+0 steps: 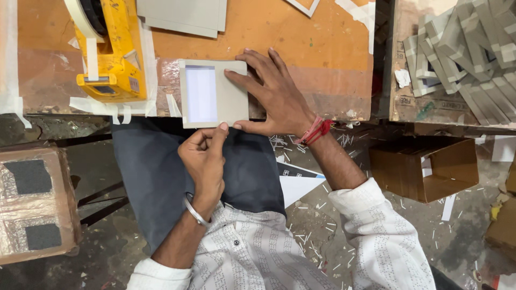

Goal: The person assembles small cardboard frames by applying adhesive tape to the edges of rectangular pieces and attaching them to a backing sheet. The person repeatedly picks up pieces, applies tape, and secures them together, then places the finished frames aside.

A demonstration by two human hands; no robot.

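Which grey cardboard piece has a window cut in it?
The grey card under the right hand, at the table's near edge. It has a pale rectangular window; the grey sheets farther back look plain.

open orange tabletop [301, 37] beyond my right hand [277, 96], yellow tape dispenser [110, 48] blocking my left, grey card sheets [183, 15] at the far edge, grey frame [212, 94] filling the near edge
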